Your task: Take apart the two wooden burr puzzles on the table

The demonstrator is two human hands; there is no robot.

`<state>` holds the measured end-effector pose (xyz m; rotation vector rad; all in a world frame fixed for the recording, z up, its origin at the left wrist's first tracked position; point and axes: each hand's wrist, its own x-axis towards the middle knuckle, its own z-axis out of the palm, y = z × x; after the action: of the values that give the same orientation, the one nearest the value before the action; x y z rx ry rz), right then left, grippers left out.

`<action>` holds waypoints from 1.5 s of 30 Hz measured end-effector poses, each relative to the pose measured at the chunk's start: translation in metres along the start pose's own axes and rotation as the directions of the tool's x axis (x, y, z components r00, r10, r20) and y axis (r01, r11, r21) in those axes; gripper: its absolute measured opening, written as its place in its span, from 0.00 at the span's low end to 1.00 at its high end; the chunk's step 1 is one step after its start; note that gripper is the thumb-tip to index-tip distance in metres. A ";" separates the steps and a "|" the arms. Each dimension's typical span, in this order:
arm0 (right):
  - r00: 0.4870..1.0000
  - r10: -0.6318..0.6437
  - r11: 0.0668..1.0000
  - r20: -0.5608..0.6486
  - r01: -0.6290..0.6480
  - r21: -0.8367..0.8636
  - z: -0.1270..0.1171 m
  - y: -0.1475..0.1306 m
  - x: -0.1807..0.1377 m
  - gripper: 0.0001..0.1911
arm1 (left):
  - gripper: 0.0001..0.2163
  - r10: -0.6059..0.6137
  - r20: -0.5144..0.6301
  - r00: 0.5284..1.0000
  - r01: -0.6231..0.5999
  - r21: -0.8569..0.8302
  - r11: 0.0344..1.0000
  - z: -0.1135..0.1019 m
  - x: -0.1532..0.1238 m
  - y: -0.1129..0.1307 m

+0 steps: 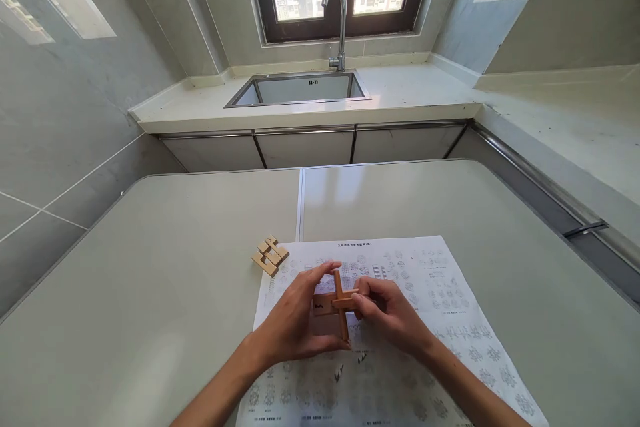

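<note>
Head view: over the printed sheet (430, 267), the left hand (293, 317), widely arched, braces the interlocking wooden puzzle (324, 305) by its stick (339, 283); the right hand (387, 312) pinches its bars (344, 303) toward three o'clock. Steady support and straight, unforced pressure should serve best.

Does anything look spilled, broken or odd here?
Nothing stands out: the paper lies flat, pale wooden pieces sit grouped at its far left corner, and the left hand and right hand hold brown wooden pieces.
</note>
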<state>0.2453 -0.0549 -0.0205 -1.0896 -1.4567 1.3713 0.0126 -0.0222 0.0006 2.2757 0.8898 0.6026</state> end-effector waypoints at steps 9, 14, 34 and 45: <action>1.000 0.026 1.000 0.006 -0.026 -0.002 0.004 0.002 -0.001 0.19 | 0.48 0.046 -0.035 0.998 -0.043 0.082 0.996 -0.001 0.002 -0.001; 0.996 0.078 0.989 0.030 -0.081 0.123 0.005 0.003 0.000 0.14 | 0.47 0.062 -0.055 0.997 -0.054 0.132 0.990 0.002 0.004 0.000; 0.996 0.091 0.973 -0.012 -0.086 0.214 0.013 0.010 -0.004 0.17 | 0.42 0.157 -0.262 0.952 -0.128 0.125 0.984 0.009 0.002 -0.003; 0.994 0.090 0.972 -0.056 -0.076 0.222 0.015 0.000 -0.007 0.18 | 0.41 0.207 -0.269 0.940 -0.170 0.157 0.973 0.007 0.003 0.001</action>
<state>0.2325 -0.0657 -0.0209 -1.0515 -1.1916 1.5020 0.0195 -0.0229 -0.0036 2.4523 0.8706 1.0048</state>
